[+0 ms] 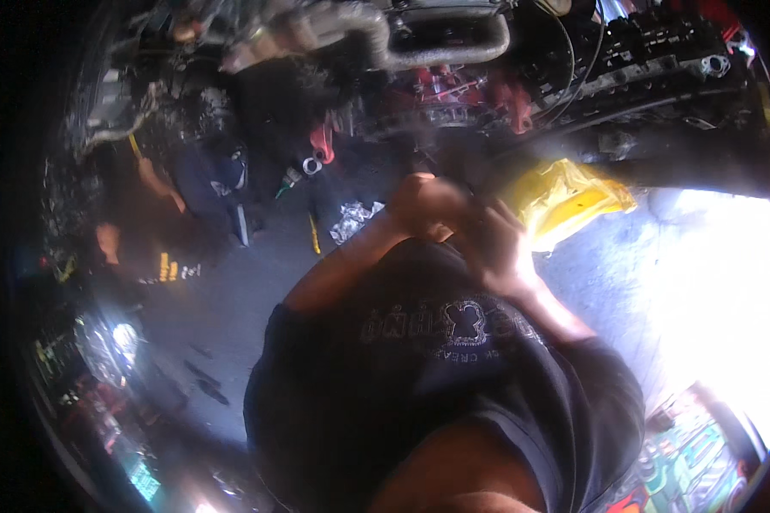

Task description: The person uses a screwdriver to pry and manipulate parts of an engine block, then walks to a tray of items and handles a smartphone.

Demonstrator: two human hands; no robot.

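Observation:
Close together in front of my chest are my left hand [428, 205] and my right hand [502, 250]. The fingers of my left hand are curled in a closed grip. My right hand is also closed, its fingers bent toward the left one and blurred. Something dark seems to lie between the two hands, too shaded and smeared to make out. Just right of my right hand is a crumpled yellow plastic bag [565, 205]. Left of my left hand, a wad of silvery foil-like material [355, 221] lies on the grey floor [257, 282].
Ahead stands greasy machinery with a thick pale pipe [445, 56] and a long dark engine part [633, 81]. Red metal parts [323, 141] and a ring [311, 166] are nearby. At left another person [145, 231] in dark clothing bends low. Strong light floods the right side.

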